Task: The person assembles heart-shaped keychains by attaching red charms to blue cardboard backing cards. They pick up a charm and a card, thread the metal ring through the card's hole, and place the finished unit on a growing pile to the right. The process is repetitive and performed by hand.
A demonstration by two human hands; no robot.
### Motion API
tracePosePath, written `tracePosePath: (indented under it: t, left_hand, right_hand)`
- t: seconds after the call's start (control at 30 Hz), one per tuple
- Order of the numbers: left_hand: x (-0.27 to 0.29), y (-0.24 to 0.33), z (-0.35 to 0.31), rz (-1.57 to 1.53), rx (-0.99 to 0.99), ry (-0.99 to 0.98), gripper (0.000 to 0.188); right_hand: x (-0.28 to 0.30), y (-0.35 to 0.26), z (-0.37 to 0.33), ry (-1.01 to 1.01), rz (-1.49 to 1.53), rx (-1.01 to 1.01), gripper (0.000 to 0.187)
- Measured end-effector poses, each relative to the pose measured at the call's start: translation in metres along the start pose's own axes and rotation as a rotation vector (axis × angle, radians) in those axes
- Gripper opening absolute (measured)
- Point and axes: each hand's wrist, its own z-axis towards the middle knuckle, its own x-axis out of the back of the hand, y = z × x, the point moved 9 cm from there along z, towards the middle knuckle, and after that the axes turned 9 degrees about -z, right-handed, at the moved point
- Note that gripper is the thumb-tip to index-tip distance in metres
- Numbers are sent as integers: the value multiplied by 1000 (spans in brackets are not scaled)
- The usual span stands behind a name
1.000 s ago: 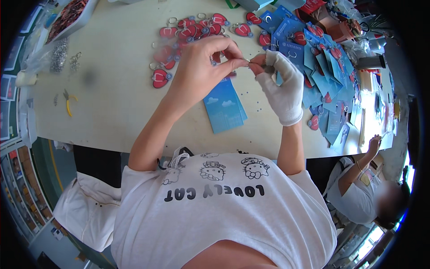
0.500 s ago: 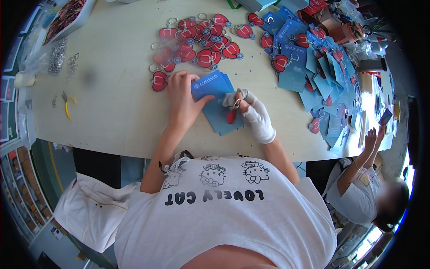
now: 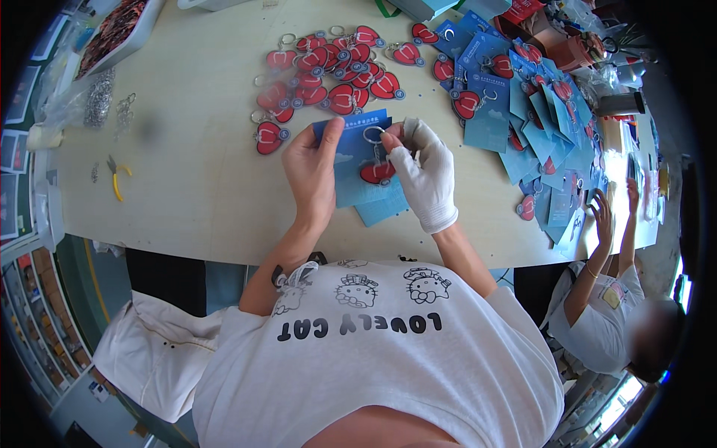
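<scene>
Keyring: we see a red heart-shaped keyring [image 3: 377,172] with a metal ring at its top, lying against a blue card [image 3: 357,160] near the front edge of the tabletop [image 3: 194,194].
Left hand: our bare left hand [image 3: 314,173] grips the blue card by its left edge, thumb on top.
Right hand: our right hand [image 3: 426,175], in a white glove, pinches the keyring's metal ring between its fingertips.
Under the card: more blue cards [image 3: 381,209] lie flat just below it.
Loose keyrings: a heap of red keyrings [image 3: 328,67] lies farther back.
Finished cards: blue cards with red hearts [image 3: 523,104] overlap along the right side.
Pliers: yellow-handled pliers [image 3: 116,175] lie well to the left.
</scene>
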Motion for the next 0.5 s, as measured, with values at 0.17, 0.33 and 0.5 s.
tracePosePath:
  t: [0.17, 0.33, 0.5]
  left_hand:
    - [-2, -2, 0, 51, -19, 28, 28]
    - [-15, 34, -6, 429, -551, -82, 26]
    - [-13, 22, -11, 338, -347, -160, 14]
  right_hand:
    - [7, -17, 0, 171, -250, 321, 13]
    - [-10, 18, 5, -71, 31, 10, 9]
    - [-10, 29, 8, -15, 91, -50, 9]
